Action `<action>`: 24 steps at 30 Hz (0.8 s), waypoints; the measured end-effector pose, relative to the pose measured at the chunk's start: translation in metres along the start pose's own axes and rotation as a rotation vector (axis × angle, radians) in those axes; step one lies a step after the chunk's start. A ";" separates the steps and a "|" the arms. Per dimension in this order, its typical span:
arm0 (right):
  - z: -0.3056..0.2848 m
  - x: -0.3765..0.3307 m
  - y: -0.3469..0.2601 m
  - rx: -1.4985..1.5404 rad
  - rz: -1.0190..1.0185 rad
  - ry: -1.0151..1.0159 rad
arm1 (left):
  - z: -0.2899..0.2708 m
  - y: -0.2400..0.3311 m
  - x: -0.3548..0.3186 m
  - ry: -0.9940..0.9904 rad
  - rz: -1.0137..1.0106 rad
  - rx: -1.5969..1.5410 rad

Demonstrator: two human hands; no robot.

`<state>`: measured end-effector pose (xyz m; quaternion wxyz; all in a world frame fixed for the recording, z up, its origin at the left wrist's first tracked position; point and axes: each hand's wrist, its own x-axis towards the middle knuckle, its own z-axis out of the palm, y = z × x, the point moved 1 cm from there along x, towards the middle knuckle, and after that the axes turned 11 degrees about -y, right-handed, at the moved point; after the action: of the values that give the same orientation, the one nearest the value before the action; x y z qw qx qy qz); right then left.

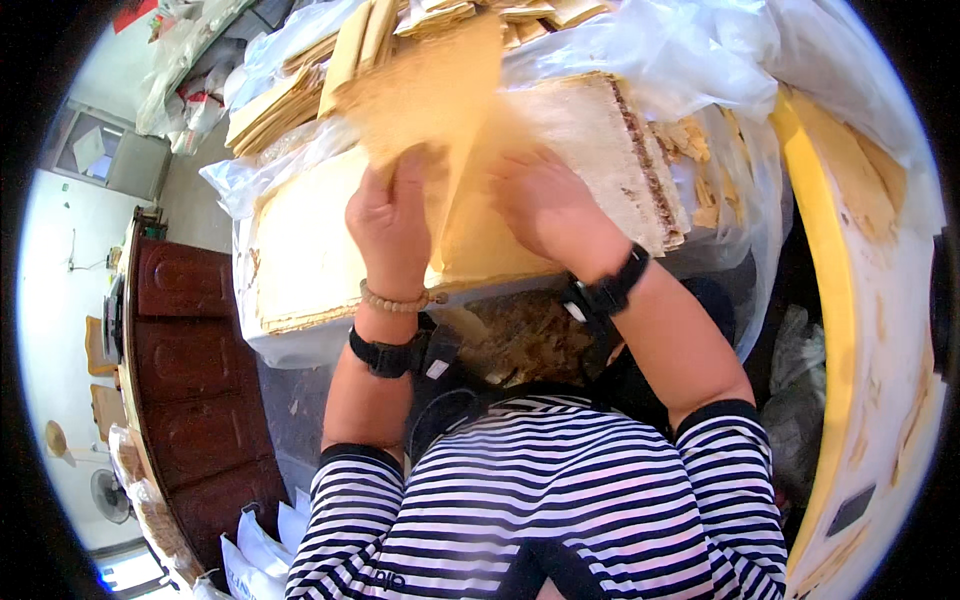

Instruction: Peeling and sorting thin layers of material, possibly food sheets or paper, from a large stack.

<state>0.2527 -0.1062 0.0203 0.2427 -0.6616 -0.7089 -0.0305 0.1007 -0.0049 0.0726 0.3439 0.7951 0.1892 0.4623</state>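
Observation:
A thin, yellow-tan sheet [430, 95], blurred by motion, stands raised over the table. My left hand [392, 215] has its thumb and fingers closed on the sheet's lower edge. Beside it, my right hand [560, 205] is over the stack, close to the sheet's right side; its fingers are smeared, so their grip does not show. Beneath both hands lies a wide stack of similar sheets [310, 230], yellow on the left. To the right is a paler stack [590, 120] with a dark, ragged edge.
Folded bundles of tan sheets [355, 50] rest at the far side on clear plastic film [660, 50]. Torn scraps [705, 190] lie to the right. A yellow-edged board [815, 250] borders the right, and a dark red wooden cabinet [195, 350] stands at left.

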 end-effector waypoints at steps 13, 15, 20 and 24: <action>0.015 0.063 0.002 -0.145 0.138 -0.288 | -0.032 0.012 -0.007 0.148 -0.077 -0.140; 0.007 0.055 -0.013 0.023 0.183 -0.387 | -0.035 0.006 -0.003 0.110 -0.135 -0.210; -0.014 -0.012 -0.063 0.538 0.048 -0.179 | -0.020 0.045 -0.026 -0.212 0.327 0.242; -0.006 -0.020 -0.063 1.115 0.417 -0.231 | -0.018 0.046 -0.099 -0.455 0.672 0.293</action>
<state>0.1947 -0.1344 0.0358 0.4749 -0.5589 -0.4951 0.4658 0.0352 -0.0915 0.0520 0.0905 0.9348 -0.0973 0.3295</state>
